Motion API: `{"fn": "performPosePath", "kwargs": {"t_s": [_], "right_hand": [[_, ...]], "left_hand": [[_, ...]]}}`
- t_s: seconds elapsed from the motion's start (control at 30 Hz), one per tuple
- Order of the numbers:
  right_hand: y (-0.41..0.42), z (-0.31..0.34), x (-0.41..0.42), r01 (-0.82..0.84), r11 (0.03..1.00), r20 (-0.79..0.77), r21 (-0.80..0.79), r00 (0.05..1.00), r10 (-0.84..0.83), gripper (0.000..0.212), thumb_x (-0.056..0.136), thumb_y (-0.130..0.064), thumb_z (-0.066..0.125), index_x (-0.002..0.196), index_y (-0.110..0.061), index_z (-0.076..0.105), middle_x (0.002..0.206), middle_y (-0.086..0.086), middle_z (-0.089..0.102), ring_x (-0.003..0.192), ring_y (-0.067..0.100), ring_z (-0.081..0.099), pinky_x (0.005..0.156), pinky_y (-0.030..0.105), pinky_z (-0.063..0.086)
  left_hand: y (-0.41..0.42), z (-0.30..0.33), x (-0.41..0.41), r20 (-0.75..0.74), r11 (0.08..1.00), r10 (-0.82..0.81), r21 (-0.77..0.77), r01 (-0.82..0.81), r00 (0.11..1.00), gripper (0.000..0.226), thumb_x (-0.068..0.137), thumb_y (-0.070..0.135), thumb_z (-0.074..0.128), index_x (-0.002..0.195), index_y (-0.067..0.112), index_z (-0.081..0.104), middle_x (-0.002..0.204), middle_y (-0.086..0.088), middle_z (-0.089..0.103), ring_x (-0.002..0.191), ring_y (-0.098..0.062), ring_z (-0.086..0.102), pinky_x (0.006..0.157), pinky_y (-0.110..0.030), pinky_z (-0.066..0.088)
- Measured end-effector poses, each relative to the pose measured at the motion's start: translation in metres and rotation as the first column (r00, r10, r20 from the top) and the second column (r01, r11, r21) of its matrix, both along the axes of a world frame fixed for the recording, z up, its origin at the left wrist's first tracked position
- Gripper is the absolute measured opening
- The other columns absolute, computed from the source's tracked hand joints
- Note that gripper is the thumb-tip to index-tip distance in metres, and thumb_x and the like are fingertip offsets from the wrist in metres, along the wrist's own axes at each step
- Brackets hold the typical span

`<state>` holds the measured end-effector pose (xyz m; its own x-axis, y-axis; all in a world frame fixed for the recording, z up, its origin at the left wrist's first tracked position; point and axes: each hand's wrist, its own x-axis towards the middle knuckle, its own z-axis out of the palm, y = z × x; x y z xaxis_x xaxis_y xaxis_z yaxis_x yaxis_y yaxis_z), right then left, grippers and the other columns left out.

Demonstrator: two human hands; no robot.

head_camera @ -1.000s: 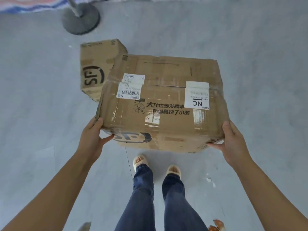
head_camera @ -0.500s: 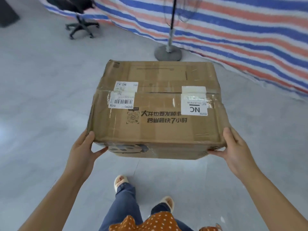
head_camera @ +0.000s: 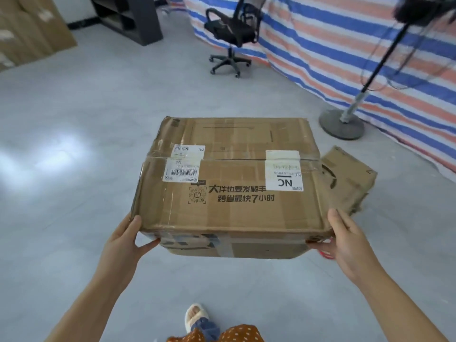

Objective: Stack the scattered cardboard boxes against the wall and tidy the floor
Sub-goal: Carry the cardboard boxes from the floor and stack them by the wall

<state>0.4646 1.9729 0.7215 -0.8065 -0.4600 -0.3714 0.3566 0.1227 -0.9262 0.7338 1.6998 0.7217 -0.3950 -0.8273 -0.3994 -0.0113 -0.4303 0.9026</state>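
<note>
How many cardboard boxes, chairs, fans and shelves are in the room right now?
Cardboard boxes: 2, the big box held by the left hand and right hand, and a small box behind it.
Office chairs: 1
Standing fans: 1
Dark shelves: 1
Total: 5

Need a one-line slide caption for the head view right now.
Both hands, left and right, carry a taped cardboard box above the floor, a smaller box behind it.
</note>
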Motion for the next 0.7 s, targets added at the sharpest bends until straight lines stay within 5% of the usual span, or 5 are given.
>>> {"fn": "performPosePath", "kwargs": {"t_s": [0.17,0.33,0.53,0.7], "right_hand": [[-0.119,-0.003,0.015,-0.117,0.993,0.000,0.002,0.993,0.117,0.102,0.035,-0.083,0.072,0.117,-0.022,0.064,0.115,0.008,0.067,0.105,0.029,0.064,0.074,0.054,0.057],[-0.207,0.001,0.002,-0.236,0.972,-0.039,0.010,0.971,0.236,0.103,0.037,-0.085,0.069,0.124,-0.030,0.061,0.118,0.000,0.067,0.107,0.024,0.063,0.075,0.049,0.058],[-0.295,0.005,-0.063,-0.318,0.947,-0.066,0.039,0.945,0.320,0.100,0.031,-0.086,0.069,0.117,-0.035,0.062,0.110,-0.004,0.070,0.098,0.017,0.067,0.069,0.045,0.058],[-0.376,0.018,-0.147,-0.399,0.915,-0.090,0.059,0.911,0.403,0.087,0.050,-0.081,0.066,0.121,-0.031,0.061,0.105,0.001,0.071,0.082,0.014,0.068,0.066,0.042,0.059]], "left_hand": [[-0.084,0.009,0.038,0.005,0.993,0.119,-0.029,-0.118,0.993,0.028,0.101,0.015,0.041,0.122,0.014,0.060,0.129,0.002,0.061,0.118,-0.016,0.056,0.084,-0.050,0.053],[-0.143,0.012,0.044,-0.006,0.976,0.214,-0.047,-0.214,0.977,0.024,0.101,0.015,0.041,0.107,0.018,0.064,0.124,0.002,0.062,0.113,-0.015,0.058,0.082,-0.047,0.055],[-0.204,-0.002,-0.004,-0.028,0.958,0.287,-0.025,-0.287,0.958,0.023,0.101,0.015,0.042,0.112,0.014,0.063,0.126,-0.002,0.060,0.115,-0.018,0.057,0.082,-0.050,0.054],[-0.257,-0.006,-0.074,-0.068,0.933,0.357,-0.009,-0.359,0.932,0.023,0.101,0.015,0.042,0.108,0.016,0.064,0.117,0.002,0.065,0.109,-0.017,0.059,0.080,-0.048,0.056]]}}
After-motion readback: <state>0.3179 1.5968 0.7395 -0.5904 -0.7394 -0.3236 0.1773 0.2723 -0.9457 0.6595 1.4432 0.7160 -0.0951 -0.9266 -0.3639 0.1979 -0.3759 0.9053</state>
